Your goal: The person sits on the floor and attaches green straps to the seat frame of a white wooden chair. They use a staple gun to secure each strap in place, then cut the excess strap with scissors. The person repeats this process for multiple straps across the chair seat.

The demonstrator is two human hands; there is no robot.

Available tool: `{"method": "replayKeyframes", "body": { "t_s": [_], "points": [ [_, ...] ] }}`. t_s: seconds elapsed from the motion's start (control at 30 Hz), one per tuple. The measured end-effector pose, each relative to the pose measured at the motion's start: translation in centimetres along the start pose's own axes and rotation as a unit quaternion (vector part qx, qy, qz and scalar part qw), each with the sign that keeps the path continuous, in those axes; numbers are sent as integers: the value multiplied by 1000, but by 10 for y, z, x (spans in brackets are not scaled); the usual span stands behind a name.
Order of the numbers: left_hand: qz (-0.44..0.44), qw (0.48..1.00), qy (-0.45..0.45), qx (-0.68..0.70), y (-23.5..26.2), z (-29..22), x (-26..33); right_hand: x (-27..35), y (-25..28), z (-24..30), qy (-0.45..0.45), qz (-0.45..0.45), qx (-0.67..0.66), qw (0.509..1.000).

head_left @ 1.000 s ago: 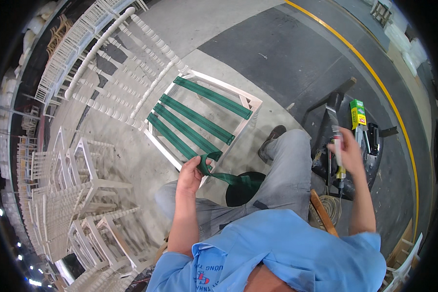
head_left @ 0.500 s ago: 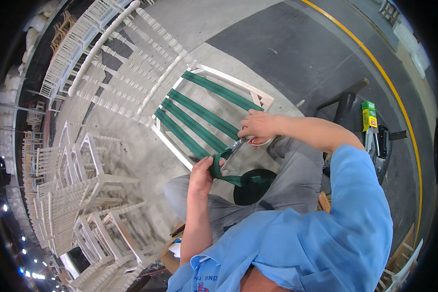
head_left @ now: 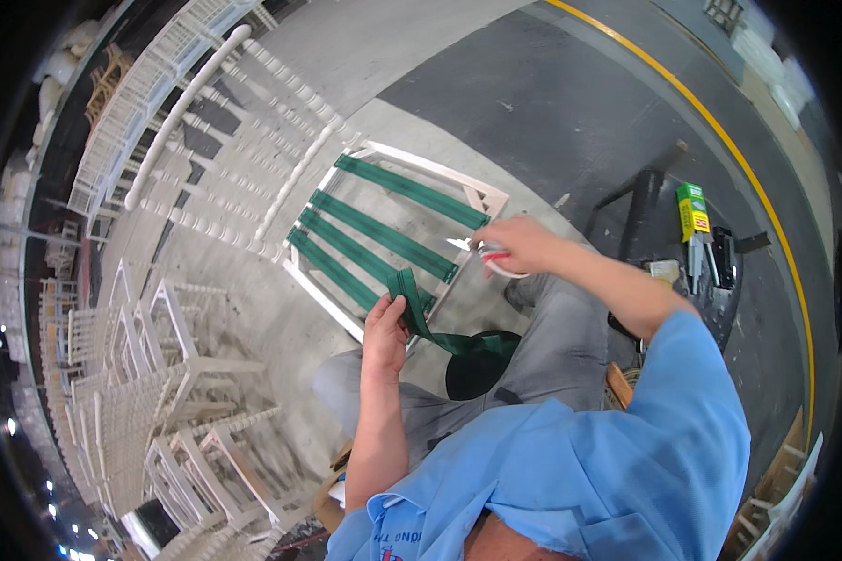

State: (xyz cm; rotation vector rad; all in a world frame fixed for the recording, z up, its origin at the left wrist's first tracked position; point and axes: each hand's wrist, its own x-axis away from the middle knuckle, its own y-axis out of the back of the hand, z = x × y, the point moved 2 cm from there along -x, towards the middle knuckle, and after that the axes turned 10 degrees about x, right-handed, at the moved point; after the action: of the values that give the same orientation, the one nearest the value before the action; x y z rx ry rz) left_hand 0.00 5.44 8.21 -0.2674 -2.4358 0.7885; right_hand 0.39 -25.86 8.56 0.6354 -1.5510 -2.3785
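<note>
In front of me lies a white chair (head_left: 301, 168) with turned spindles in its back. Several green webbing straps (head_left: 384, 234) run across its open seat frame. My left hand (head_left: 385, 329) pinches the end of a loose green webbing strip (head_left: 412, 304) above the near edge of the seat. That strip trails down to the right, over a dark round shape (head_left: 472, 374) between my legs. My right hand (head_left: 515, 245) grips scissors (head_left: 498, 256) with red and white handles, their blades pointing left over the seat frame, apart from the strip.
A dark stool (head_left: 716, 299) at my right carries a green and yellow box (head_left: 691, 210) and several tools. Many white chair frames (head_left: 192, 374) crowd the floor at left. A yellow line (head_left: 711, 117) curves along the floor at right.
The scissors have moved away from the webbing, to the right. My left hand now holds the strip's end raised and free. The view has shifted slightly.
</note>
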Motion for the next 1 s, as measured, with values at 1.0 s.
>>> {"method": "replayKeyframes", "body": {
  "t_s": [1.0],
  "points": [
    [-95,988,-108,-62,-33,18,45,168,51,26,-388,-258,-192,864]
  ]
}}
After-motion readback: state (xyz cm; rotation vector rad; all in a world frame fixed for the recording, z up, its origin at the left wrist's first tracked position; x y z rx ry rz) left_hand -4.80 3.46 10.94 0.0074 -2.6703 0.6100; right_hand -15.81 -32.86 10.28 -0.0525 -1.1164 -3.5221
